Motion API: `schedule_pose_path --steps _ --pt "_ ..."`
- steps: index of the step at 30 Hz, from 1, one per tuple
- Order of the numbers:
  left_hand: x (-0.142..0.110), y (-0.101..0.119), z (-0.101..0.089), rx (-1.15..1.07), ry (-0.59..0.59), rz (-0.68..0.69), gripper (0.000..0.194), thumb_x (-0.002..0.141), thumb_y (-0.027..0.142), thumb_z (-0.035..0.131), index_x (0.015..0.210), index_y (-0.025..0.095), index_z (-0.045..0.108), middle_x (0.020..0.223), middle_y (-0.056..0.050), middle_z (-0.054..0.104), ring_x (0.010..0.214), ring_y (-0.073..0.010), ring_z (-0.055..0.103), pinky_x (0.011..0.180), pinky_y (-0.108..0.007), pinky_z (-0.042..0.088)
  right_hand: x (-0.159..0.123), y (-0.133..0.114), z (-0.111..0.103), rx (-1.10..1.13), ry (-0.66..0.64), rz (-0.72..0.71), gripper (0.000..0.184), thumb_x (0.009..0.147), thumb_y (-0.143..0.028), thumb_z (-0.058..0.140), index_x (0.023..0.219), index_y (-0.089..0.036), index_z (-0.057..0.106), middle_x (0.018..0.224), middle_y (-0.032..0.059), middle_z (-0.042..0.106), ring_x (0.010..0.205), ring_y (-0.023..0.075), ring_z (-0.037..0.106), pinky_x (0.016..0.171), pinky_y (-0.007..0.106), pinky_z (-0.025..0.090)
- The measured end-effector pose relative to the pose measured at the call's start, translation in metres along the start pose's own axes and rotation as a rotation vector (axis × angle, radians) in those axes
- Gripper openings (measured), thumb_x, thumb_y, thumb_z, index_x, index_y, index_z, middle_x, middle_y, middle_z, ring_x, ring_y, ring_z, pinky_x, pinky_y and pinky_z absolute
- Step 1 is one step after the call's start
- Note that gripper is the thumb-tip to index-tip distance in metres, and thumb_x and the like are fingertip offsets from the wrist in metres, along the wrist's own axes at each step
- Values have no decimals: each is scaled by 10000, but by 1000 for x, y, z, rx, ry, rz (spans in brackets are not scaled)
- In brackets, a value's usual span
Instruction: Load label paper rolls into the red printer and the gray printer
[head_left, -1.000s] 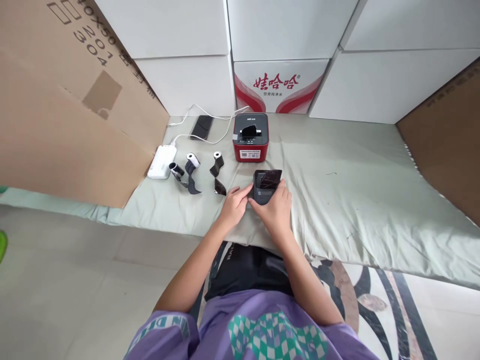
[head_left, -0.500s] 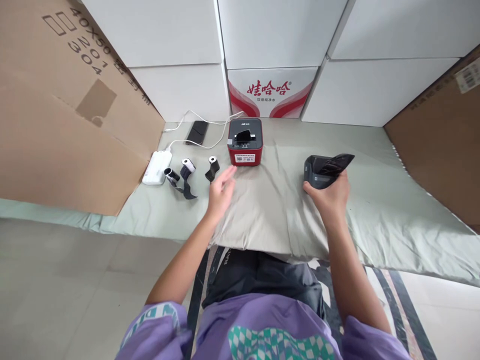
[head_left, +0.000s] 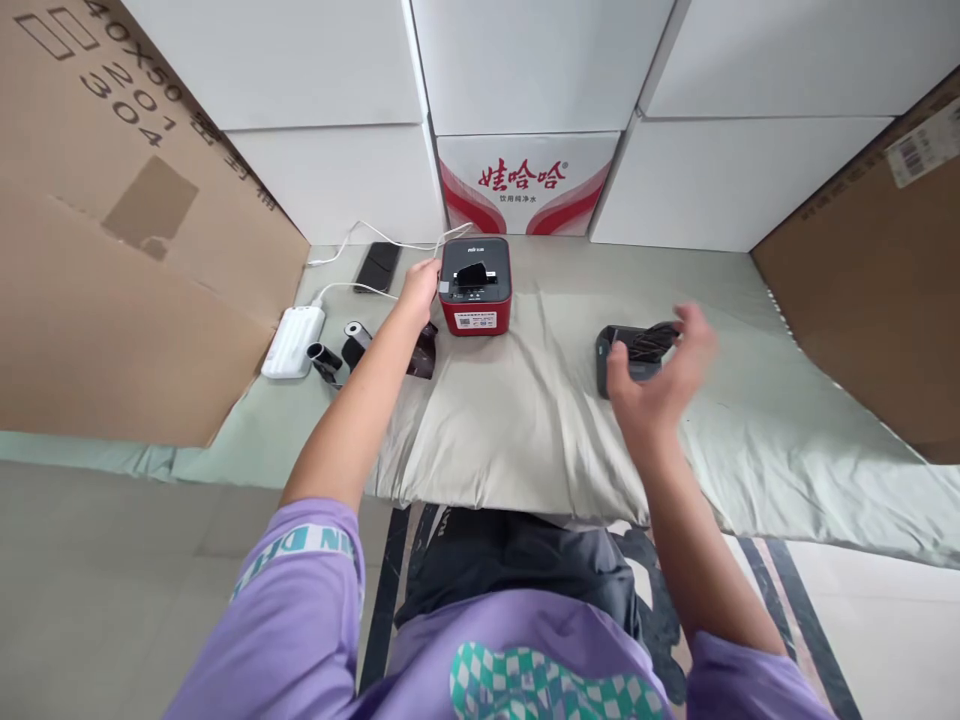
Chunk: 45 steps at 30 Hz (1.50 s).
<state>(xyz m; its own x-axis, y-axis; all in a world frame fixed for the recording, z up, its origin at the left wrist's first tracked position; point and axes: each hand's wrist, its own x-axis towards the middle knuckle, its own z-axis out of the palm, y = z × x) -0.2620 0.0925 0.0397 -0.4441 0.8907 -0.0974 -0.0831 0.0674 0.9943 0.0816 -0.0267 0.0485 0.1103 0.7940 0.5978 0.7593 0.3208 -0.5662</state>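
Observation:
A red and black label printer (head_left: 475,290) stands on the cloth, a black strip poking from the slot in its top. My left hand (head_left: 421,288) is against the printer's left side, by the white cable; its fingertips are hidden. To the right, a small dark grey device (head_left: 609,362) with a glossy black piece at its top rests on the cloth. Just over it is my right hand (head_left: 664,370), blurred, fingers and thumb apart, holding nothing. Small paper rolls (head_left: 358,332) with black tails lie left of the printer, partly behind my left forearm.
A white power bank (head_left: 294,342) with a white cable and a black phone (head_left: 377,267) lie at the left on the cloth (head_left: 555,430). White boxes (head_left: 525,185) are stacked along the back. Brown cartons (head_left: 112,250) stand at both sides.
My left hand has moved up and forward to the printer's left side. My right hand has let go of the dark grey device and opened above it. The view has shifted slightly.

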Motion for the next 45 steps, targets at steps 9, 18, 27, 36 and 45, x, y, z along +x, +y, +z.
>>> schedule_pose_path --steps 9,18,27,36,45 --pt "-10 -5 14 -25 2 -79 225 998 298 555 830 181 650 707 -3 682 733 -159 673 744 -228 536 54 -40 166 531 -729 -58 978 844 -561 723 1639 -185 294 1609 157 509 1454 332 519 1221 510 413" --pt "-98 15 1 -28 -189 60 221 937 325 566 957 168 720 955 -53 776 970 -217 727 898 -296 568 13 -48 81 490 -547 -272 959 931 -665 630 1643 -144 257 1652 243 412 1528 383 425 1246 556 372" --pt "-210 -18 -24 89 -408 29 667 852 273 528 1513 221 596 1522 -17 634 1471 -311 507 1242 -416 375 -88 -18 23 427 -530 -291 1057 931 -549 714 1713 -283 54 1696 192 363 1539 437 410 1186 669 455" --pt "-208 -30 -28 -126 -348 -134 794 759 245 662 1546 255 561 1637 -13 506 1576 -314 375 1292 -414 314 -95 -16 23 438 -545 -170 1075 901 -556 757 1710 -286 102 1711 187 342 1546 428 406 1205 663 442" --pt "-209 -35 -26 -133 -341 -108 816 769 256 678 1570 244 521 1661 -39 468 1585 -320 364 1289 -441 334 -81 -7 18 638 -579 -8 1028 846 -661 767 1673 -302 272 1724 159 329 1536 407 424 1163 638 494"
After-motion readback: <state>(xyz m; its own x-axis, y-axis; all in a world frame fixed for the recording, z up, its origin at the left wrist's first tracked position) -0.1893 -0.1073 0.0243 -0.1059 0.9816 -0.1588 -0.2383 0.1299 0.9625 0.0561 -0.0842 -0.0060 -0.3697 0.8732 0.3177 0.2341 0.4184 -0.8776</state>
